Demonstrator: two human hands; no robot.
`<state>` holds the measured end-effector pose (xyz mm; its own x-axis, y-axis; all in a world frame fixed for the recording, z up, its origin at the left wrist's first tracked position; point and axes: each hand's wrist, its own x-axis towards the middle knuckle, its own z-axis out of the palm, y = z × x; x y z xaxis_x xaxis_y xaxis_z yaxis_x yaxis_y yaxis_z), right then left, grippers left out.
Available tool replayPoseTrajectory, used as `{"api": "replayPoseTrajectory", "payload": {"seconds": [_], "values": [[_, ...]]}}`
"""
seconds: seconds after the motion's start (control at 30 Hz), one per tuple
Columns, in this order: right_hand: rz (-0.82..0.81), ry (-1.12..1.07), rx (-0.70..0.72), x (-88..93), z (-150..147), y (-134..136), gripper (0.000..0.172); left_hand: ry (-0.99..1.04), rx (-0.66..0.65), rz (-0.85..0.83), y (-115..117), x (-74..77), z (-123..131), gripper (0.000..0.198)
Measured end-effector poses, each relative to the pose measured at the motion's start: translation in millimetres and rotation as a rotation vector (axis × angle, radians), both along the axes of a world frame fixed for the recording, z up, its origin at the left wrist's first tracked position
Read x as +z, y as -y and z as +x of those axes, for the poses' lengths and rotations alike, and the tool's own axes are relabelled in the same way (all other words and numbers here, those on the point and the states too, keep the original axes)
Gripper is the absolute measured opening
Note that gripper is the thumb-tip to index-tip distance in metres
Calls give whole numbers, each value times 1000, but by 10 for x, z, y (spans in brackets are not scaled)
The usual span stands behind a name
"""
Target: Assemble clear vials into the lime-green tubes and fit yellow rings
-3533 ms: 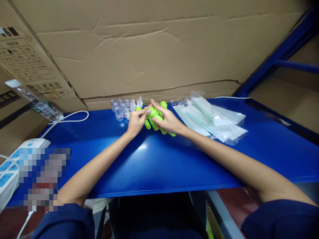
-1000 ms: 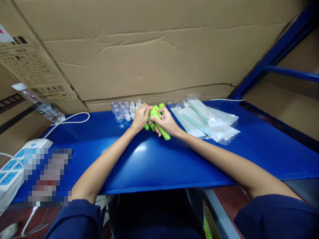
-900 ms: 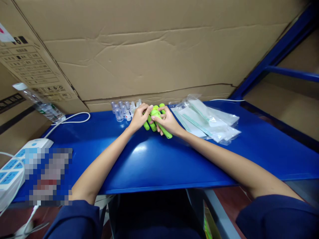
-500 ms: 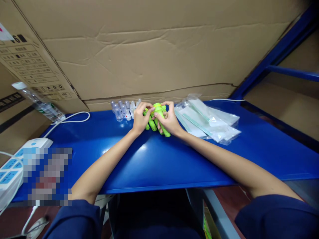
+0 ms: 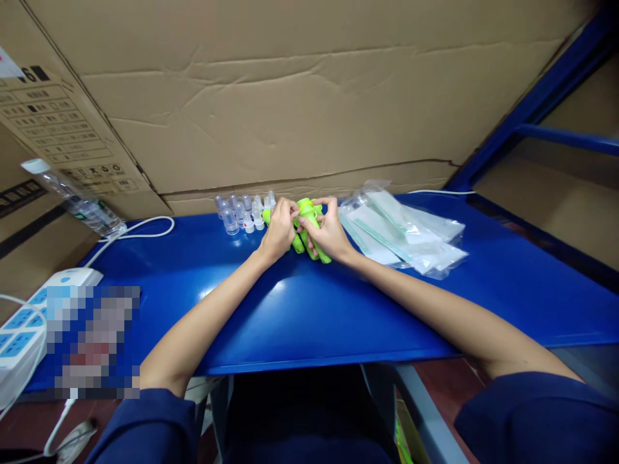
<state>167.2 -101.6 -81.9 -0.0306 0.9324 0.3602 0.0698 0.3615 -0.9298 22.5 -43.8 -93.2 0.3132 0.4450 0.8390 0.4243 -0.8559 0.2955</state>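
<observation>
Several lime-green, flashlight-shaped pieces (image 5: 313, 224) lie in a bunch near the back of the blue table, partly covered by both hands. My right hand (image 5: 333, 233) is closed around one of them, its wide end up and its narrow end slanting down to the right. The fingers of my left hand (image 5: 280, 225) are pinched together against the upper left side of that piece. Whether they hold a smaller part is hidden. Just left of my left hand stand several small clear plastic vials (image 5: 231, 220), and some white-capped bottles (image 5: 248, 222).
Clear plastic bags (image 5: 406, 229) with white and pale green contents lie to the right. At left are a water bottle (image 5: 80, 200), a white power strip (image 5: 53, 293), a cable and a pixelated item (image 5: 99, 341). Cardboard (image 5: 300, 116) walls the back of the blue table (image 5: 300, 322).
My left hand has turned and its fingers have drawn closer together on the green piece. More of the white-capped bottles and another green piece's end show beside it. My right hand stays put.
</observation>
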Motion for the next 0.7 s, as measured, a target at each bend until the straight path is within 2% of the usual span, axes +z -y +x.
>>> {"api": "replayPoseTrajectory", "payload": {"seconds": [0.17, 0.33, 0.47, 0.7], "values": [[20, 151, -85, -14, 72, -71, 52, 34, -24, -90, 71, 90, -41, 25], [162, 378, -226, -55, 61, -57, 43, 86, 8, -137, 174, 165, -4, 26], [178, 479, -277, -80, 44, -17, 37, 109, 12, -144, 220, 135, 34, 26], [148, 535, -283, -55, 63, 7, 38, 72, 7, -120, 262, 91, 57, 27]]}}
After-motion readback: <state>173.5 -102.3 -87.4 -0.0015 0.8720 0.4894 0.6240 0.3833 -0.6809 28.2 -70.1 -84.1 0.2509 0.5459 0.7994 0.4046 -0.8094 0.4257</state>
